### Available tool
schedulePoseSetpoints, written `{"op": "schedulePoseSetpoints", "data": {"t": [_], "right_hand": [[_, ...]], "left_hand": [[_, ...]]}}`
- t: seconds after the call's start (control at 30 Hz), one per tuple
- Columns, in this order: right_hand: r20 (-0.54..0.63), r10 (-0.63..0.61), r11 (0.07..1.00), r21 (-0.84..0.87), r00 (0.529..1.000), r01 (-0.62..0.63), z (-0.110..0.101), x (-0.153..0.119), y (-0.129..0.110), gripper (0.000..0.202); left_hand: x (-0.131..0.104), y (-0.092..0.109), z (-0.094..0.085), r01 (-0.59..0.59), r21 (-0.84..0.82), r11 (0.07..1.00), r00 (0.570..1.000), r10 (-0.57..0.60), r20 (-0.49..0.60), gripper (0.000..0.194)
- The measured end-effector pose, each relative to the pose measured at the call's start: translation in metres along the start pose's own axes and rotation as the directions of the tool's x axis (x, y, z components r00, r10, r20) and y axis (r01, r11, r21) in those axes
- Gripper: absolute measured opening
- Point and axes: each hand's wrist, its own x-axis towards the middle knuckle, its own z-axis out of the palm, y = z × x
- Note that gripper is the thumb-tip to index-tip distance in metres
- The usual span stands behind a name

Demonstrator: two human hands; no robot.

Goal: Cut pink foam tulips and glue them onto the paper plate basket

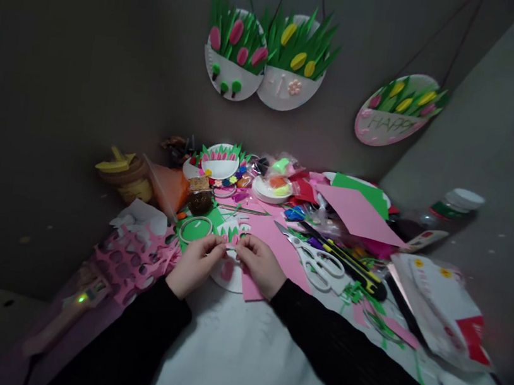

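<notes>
My left hand (pixel 196 264) and my right hand (pixel 263 267) meet over the middle of the table, fingertips pinched close together. Between them is a small pink piece (pixel 231 245), too small to tell if it is paper or clay. Right beneath lies a white paper plate (pixel 231 283) with a pink patch on its lower half. Green paper grass with pink petals (pixel 230 235) shows just behind my fingertips; my hands hide part of the plate. Pink paper (pixel 287 267) lies beside and partly under my right hand.
White-handled scissors (pixel 318 265) and a yellow-black cutter (pixel 352 263) lie to the right. A roll of tape (pixel 195 229) sits left of the plate. Punched pink scraps (pixel 132 264) and a glue gun (pixel 73 304) with a lit green light are further left. A bottle (pixel 450 210) stands back right.
</notes>
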Motion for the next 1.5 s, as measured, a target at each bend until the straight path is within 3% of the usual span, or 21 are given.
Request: {"op": "schedulePoseSetpoints", "data": {"t": [0.9,1.13,1.33,1.5], "right_hand": [[-0.017,-0.006,0.999,-0.036,1.000,0.005,0.0007,0.0024,0.0020,0.019],[0.003,-0.014,0.999,-0.037,1.000,0.014,-0.0007,0.0033,0.0057,0.026],[-0.015,-0.109,0.992,-0.070,0.994,0.108,0.0012,0.0010,0.0022,0.031],[-0.050,-0.074,0.991,-0.113,0.996,0.068,0.0047,-0.0013,0.0002,0.028]], "left_hand": [[-0.0034,-0.0018,0.0008,-0.008,-0.063,0.998,0.999,0.010,0.033,0.022],[-0.0030,-0.0003,0.0021,-0.007,-0.068,0.998,1.000,0.007,0.012,0.021],[-0.0048,0.0001,0.0025,-0.027,-0.027,0.999,1.000,0.027,-0.015,0.023],[-0.0063,0.0025,0.0036,-0.014,0.000,1.000,0.999,0.014,-0.038,0.023]]}}
